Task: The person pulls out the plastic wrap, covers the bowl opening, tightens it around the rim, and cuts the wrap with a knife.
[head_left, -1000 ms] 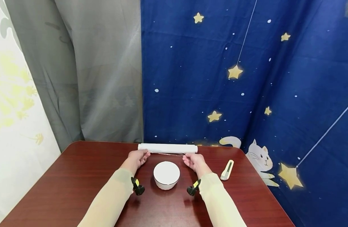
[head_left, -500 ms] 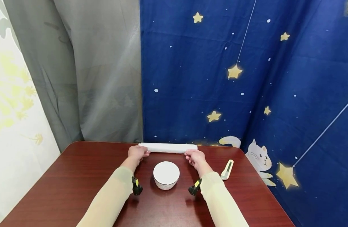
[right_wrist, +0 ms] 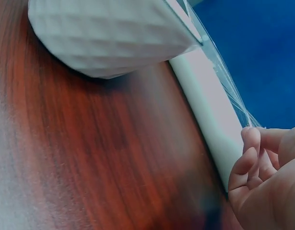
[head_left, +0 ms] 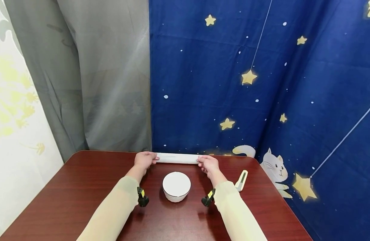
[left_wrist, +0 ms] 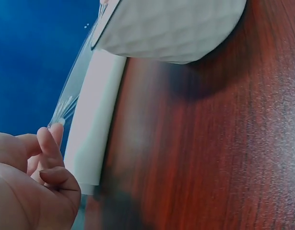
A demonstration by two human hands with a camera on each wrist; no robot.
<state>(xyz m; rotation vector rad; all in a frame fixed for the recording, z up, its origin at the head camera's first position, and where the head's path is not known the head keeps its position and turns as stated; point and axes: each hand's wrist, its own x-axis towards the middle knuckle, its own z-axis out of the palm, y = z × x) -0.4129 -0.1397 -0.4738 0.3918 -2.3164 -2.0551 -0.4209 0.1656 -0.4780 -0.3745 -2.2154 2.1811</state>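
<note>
My left hand (head_left: 145,160) and right hand (head_left: 209,164) are level with the ends of a white roll of cling film (head_left: 177,158) at the table's far edge. Clear cling film (left_wrist: 82,72) runs taut between the hands, gathered in creases where the left thumb and fingers pinch it. On the other side, the right thumb and fingers pinch the film (right_wrist: 236,98) too. Nearer than the roll, between my forearms, stands a white bowl (head_left: 176,184) with a quilted-pattern side; its round white top faces up.
A pale utility knife (head_left: 241,180) lies on the table to the right of my right hand. The dark red wooden table (head_left: 91,187) ends just behind the roll. Grey and blue star-patterned curtains (head_left: 203,83) hang beyond it.
Both hands have moved slightly away from me and up, from in front of the roll to overlapping its ends. The bowl and the utility knife stay in place.
</note>
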